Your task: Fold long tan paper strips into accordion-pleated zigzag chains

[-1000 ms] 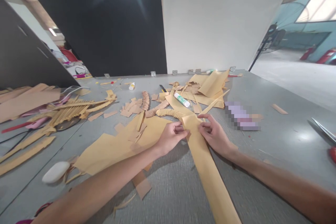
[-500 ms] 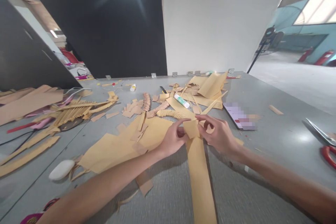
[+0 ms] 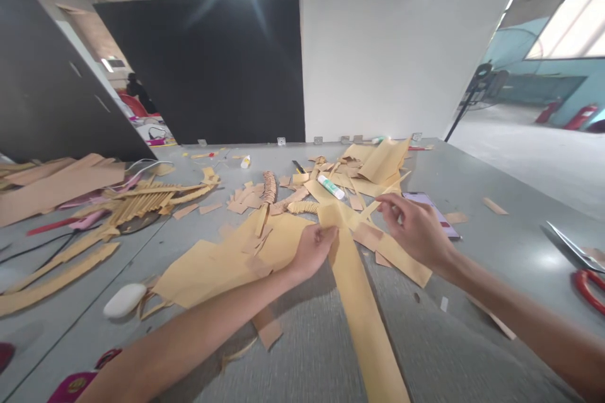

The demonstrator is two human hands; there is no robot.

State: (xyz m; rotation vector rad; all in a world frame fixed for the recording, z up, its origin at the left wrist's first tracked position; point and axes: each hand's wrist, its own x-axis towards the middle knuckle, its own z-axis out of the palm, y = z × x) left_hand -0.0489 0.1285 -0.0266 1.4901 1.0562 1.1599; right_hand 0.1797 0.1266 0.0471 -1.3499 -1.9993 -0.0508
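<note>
A long strip of yellow-brown kraft paper runs from the table's near edge up to my left hand. My left hand is closed, pinching the strip near its far end, where a short flap sticks up beyond the fingers. To the right, my right hand is off the strip, thumb and fingers drawn together. Whether anything small is between those fingertips cannot be made out. Under and beside it lie a shorter kraft piece and a thin paper strip.
Paper scraps and a glue stick lie beyond my hands. A phone and red-handled scissors are at right. On the left are a white mouse-like object, pleated paper strips and cardboard. Black and white panels stand behind.
My right hand has let go of the strip's far end and moved right and slightly up. The left hand keeps its pinch. The view has tilted up a little.
</note>
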